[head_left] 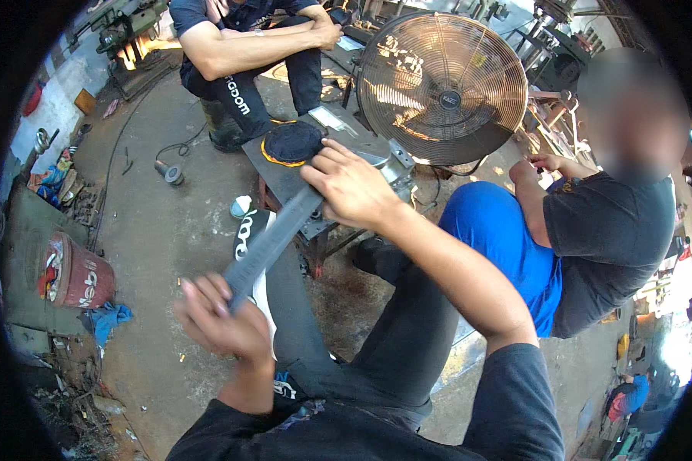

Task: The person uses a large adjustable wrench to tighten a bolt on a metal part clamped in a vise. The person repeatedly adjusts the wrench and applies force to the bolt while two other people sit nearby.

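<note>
A long, flat grey metal bar (pixel 273 240) slants across the middle, between my two hands. My right hand (pixel 354 184) is closed around its far end, just over a low metal table. At the near end, my left hand (pixel 227 319) is closed on the bar, with its fingers blurred by motion. Beside my right hand, a round black pad with a yellow-orange rim (pixel 294 144) lies on the low table (pixel 255 160). A metal block (pixel 397 164), perhaps part of a vise, sits at the table's right side; my hand partly hides what is near it.
A large round fan (pixel 443 88) stands beyond the table. One person (pixel 246 42) sits at the far left; another in blue trousers (pixel 500 238) sits close on my right. A red bucket (pixel 81 273) and a small cylindrical tool with a cord (pixel 172 174) are on the floor at left.
</note>
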Demonstrator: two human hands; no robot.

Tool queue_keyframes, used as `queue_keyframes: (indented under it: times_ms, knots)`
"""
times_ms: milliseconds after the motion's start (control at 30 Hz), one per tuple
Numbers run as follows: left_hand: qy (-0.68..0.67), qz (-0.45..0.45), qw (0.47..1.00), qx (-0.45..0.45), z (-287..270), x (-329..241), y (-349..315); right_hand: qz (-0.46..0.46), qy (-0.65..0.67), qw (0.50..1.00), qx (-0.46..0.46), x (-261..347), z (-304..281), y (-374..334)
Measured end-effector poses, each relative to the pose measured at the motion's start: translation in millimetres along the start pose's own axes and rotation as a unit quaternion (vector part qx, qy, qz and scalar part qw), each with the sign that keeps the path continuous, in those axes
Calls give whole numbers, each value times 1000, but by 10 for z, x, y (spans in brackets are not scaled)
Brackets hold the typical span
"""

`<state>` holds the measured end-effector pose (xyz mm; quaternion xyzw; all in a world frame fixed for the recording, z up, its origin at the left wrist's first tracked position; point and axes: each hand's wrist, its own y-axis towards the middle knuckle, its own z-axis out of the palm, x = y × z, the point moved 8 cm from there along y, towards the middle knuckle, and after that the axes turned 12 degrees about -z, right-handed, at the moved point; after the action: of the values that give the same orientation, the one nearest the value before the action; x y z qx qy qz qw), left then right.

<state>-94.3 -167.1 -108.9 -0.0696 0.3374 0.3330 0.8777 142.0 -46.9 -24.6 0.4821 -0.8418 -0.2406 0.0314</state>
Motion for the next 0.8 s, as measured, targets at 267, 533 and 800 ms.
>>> queue_keyframes:
  times_ms: [267,533,800]
  knots:
    - [-27,-324,946,-7,885,1709,2866,140,-47,986,77,-670,137,178]
    - [-16,-384,923,11,1230,2517,3476,216,-9,974,72,-949,313,194]
    - [51,-426,900,82,1582,3136,3666,229,-89,966,84,-1005,424,203]
